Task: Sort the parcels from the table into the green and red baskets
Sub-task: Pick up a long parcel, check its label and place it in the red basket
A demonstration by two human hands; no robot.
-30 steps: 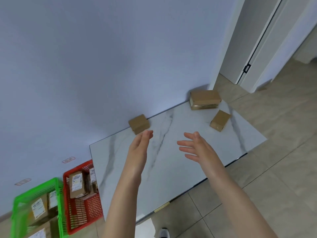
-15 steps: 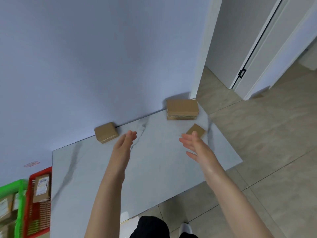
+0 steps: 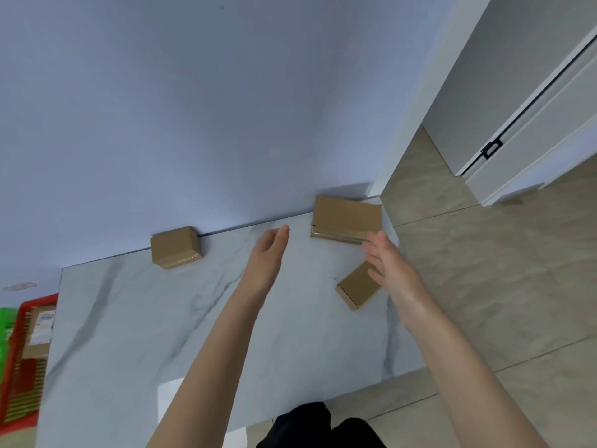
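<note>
Three brown cardboard parcels lie on the white marble table [image 3: 135, 334]. A large flat parcel [image 3: 345, 218] sits at the far right corner against the wall. A small parcel [image 3: 357, 287] lies tilted near the right edge. A boxy parcel [image 3: 175, 247] rests against the wall at the far left. My left hand [image 3: 269, 250] hovers open just left of the large parcel. My right hand [image 3: 387, 263] is open too, fingers spread, over the small parcel's far end and just in front of the large one. Neither hand holds anything.
The red basket [image 3: 19, 360] stands on the floor at the table's left end with labelled parcels inside. A sliver of the green basket [image 3: 5, 321] shows at the left edge. A wall backs the table. A doorway and tiled floor lie to the right.
Both hands have reached further forward and right, toward the large parcel in the corner. The view has swung right, so the baskets have slid almost out of frame.
</note>
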